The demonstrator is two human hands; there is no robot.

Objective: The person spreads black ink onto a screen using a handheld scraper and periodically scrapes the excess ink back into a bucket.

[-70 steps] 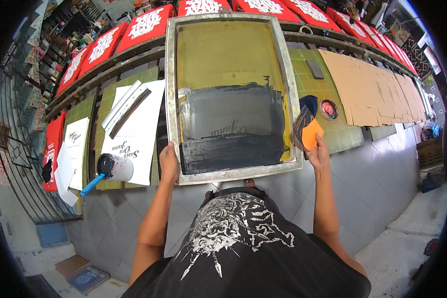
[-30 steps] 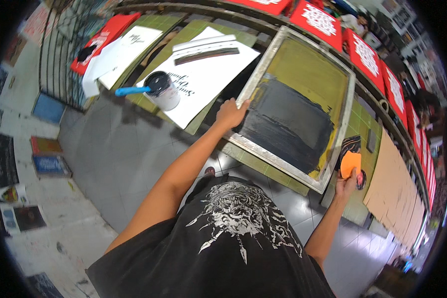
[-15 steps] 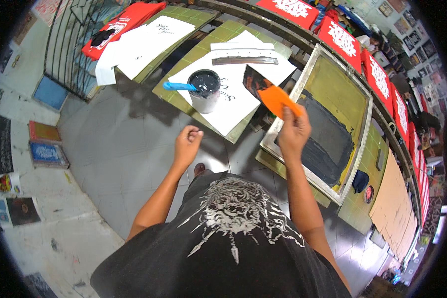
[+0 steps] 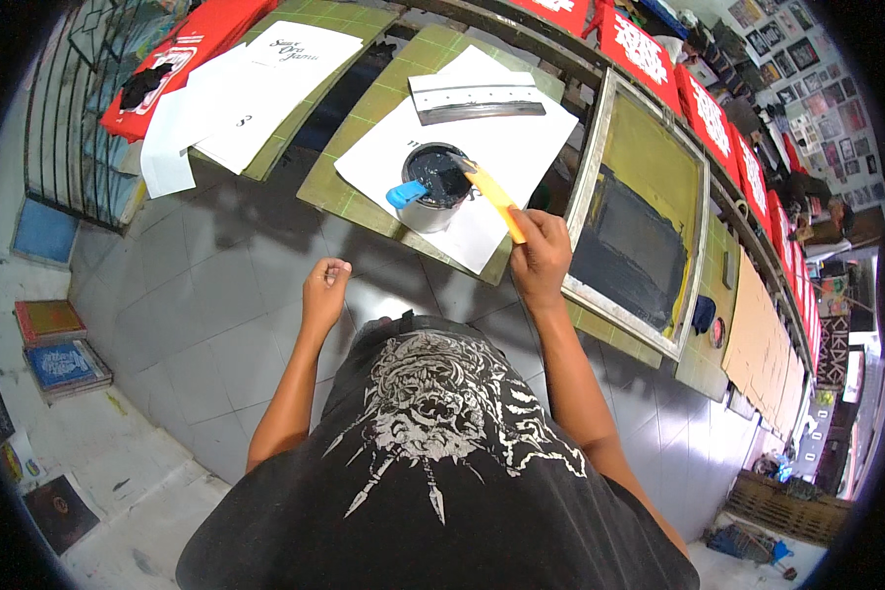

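My right hand [image 4: 542, 254] grips a flat orange scraper [image 4: 499, 206]. The scraper's dark-smeared end reaches the right rim of a tub [image 4: 425, 216] of black ink. A blue handle [image 4: 406, 194] leans out over the tub's left side. The tub stands on white paper [image 4: 378, 143] laid on a green board [image 4: 329, 192]. Behind it, a squeegee [image 4: 477, 96] with a pale body and dark blade lies on the same paper. My left hand [image 4: 323, 295] hangs over the floor with its fingers curled in and nothing visible in them.
To the right, a printing screen [image 4: 588, 221] with dark ink across its mesh lies over another board. Red printed shirts [image 4: 641, 54] line the far rail. Printed white sheets [image 4: 265, 88] rest on a board at the far left, beside another red shirt [image 4: 192, 49].
My right hand has moved left and a little down, bringing the scraper from the screen's edge to the tub's rim, turned nearly edge-on. The view has shifted; my left hand stays curled.
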